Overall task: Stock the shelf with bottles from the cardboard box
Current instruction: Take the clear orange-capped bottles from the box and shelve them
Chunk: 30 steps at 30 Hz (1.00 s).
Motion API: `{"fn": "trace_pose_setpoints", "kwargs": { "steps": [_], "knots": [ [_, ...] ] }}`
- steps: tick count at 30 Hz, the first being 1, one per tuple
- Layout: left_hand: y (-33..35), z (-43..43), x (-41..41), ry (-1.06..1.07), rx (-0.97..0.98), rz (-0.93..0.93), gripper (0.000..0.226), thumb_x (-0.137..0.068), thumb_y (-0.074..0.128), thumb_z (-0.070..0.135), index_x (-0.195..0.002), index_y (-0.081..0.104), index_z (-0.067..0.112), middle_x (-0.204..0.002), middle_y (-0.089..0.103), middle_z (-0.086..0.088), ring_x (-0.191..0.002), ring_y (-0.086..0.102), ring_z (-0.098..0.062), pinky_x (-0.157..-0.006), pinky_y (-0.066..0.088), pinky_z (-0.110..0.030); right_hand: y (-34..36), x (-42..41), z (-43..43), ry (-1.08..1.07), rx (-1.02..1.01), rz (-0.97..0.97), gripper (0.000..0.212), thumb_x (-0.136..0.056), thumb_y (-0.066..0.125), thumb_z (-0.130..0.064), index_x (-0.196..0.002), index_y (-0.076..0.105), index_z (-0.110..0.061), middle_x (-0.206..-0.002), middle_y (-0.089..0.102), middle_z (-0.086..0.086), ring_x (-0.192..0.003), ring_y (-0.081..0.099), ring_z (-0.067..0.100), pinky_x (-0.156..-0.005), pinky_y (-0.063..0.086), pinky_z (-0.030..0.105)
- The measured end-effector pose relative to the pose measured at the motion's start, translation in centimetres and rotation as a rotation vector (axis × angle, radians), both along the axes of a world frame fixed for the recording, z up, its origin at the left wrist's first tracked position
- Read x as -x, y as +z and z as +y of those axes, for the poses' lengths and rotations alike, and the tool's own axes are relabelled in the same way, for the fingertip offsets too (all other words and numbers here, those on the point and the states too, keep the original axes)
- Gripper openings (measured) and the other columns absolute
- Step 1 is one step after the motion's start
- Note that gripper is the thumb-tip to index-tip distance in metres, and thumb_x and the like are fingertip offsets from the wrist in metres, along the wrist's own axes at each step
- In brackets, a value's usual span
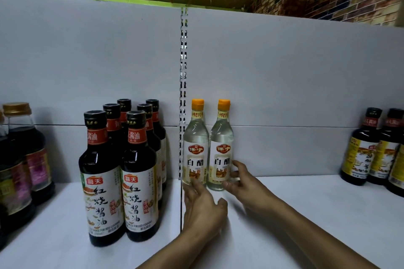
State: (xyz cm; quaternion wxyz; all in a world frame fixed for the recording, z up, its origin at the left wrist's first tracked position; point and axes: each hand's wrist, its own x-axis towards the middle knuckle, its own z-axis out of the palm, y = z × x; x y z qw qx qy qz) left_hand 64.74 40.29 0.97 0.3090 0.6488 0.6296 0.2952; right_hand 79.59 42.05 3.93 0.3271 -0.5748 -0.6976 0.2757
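Two clear vinegar bottles with orange caps stand side by side at the back of the white shelf (pixel 306 214), against the grey back panel. The left bottle (pixel 195 142) has my left hand (pixel 202 209) just in front of its base, fingers relaxed and fingertips touching the lower label. The right bottle (pixel 221 140) has my right hand (pixel 244 183) beside its lower right, fingers loosely spread and touching its side. Neither hand grips a bottle. The cardboard box is out of view.
Several dark soy sauce bottles (pixel 122 172) stand in rows left of the shelf's slotted upright (pixel 183 94). Larger dark bottles (pixel 24 159) sit at the far left. More dark bottles (pixel 376 148) stand at the far right. Bare shelf lies between the vinegar and those.
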Motion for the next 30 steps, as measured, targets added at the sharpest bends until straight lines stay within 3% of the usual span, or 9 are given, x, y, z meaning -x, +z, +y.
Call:
{"fn": "trace_pose_setpoints", "kwargs": {
  "steps": [6,10,13,15,18,22,26,30],
  "knots": [
    [-0.3,-1.0,-0.5,-0.126,0.025,0.146,0.092,-0.101,0.052,0.041,-0.161,-0.011,0.01,-0.17,-0.012,-0.006,-0.158,-0.005,-0.027,-0.128,0.009,-0.039,0.3,0.3,-0.2,-0.003,0.033,-0.029,0.07,-0.103,0.056,-0.033,-0.158,0.013,-0.028,-0.161,0.038,-0.003,-0.143,0.045,0.019,-0.113,0.04,0.035],
    [0.1,-0.4,0.3,-0.005,-0.038,-0.024,0.089,-0.1,0.055,0.039,-0.162,-0.003,0.01,-0.17,-0.007,-0.007,-0.158,-0.001,-0.028,-0.126,0.014,-0.037,0.4,0.4,-0.2,-0.014,0.031,-0.058,0.071,-0.104,0.055,-0.03,-0.159,0.012,-0.023,-0.159,0.04,-0.002,-0.141,0.047,0.017,-0.103,0.039,0.024],
    [0.7,0.3,1.1,0.142,-0.087,-0.194,0.087,-0.097,0.061,0.033,-0.161,0.005,0.009,-0.164,0.012,-0.013,-0.154,0.012,-0.031,-0.124,0.021,-0.041,0.3,0.5,-0.2,-0.01,0.019,-0.074,0.07,-0.104,0.056,-0.027,-0.159,0.013,-0.02,-0.158,0.041,-0.001,-0.132,0.05,0.012,-0.094,0.035,0.015],
    [0.8,1.1,1.7,0.171,-0.115,-0.274,0.094,-0.097,0.064,0.031,-0.162,0.0,0.01,-0.167,0.011,-0.014,-0.155,0.01,-0.033,-0.126,0.018,-0.044,0.2,0.5,-0.1,-0.009,0.015,-0.073,0.07,-0.104,0.056,-0.025,-0.159,0.013,-0.02,-0.157,0.042,0.0,-0.128,0.05,0.01,-0.091,0.035,0.013],
    [0.5,1.9,2.5,0.108,-0.156,-0.315,0.098,-0.097,0.065,0.033,-0.163,-0.006,0.021,-0.172,0.005,-0.004,-0.158,0.005,-0.025,-0.128,0.012,-0.044,0.1,0.6,0.0,-0.018,0.01,-0.058,0.069,-0.104,0.057,-0.024,-0.158,0.014,-0.021,-0.154,0.044,-0.002,-0.13,0.051,0.011,-0.094,0.036,0.016],
    [0.1,1.8,3.1,0.041,-0.142,-0.276,0.095,-0.096,0.063,0.022,-0.164,-0.003,0.024,-0.169,0.016,0.003,-0.156,0.019,-0.019,-0.123,0.02,-0.033,-0.4,0.6,0.9,-0.043,0.014,-0.006,0.067,-0.103,0.058,-0.024,-0.157,0.019,-0.02,-0.151,0.047,-0.005,-0.132,0.052,0.012,-0.103,0.041,0.024],
    [-1.2,2.8,4.2,0.039,-0.152,-0.279,0.094,-0.079,0.058,0.03,-0.16,0.012,0.039,-0.162,0.035,0.006,-0.149,0.037,-0.017,-0.121,0.037,-0.046,-0.7,0.7,2.1,-0.088,0.046,0.041,0.063,-0.1,0.061,-0.023,-0.153,0.026,-0.021,-0.145,0.053,-0.008,-0.128,0.057,0.018,-0.112,0.045,0.041],
    [-1.3,3.0,4.5,0.011,-0.151,-0.29,0.096,-0.076,0.059,0.03,-0.157,0.012,0.047,-0.161,0.037,0.011,-0.146,0.041,-0.015,-0.118,0.041,-0.048,-0.9,0.6,2.6,-0.132,0.034,-0.005,0.06,-0.098,0.063,-0.029,-0.149,0.03,-0.024,-0.127,0.053,-0.013,-0.121,0.06,0.019,-0.104,0.049,0.037]
  ]
}}
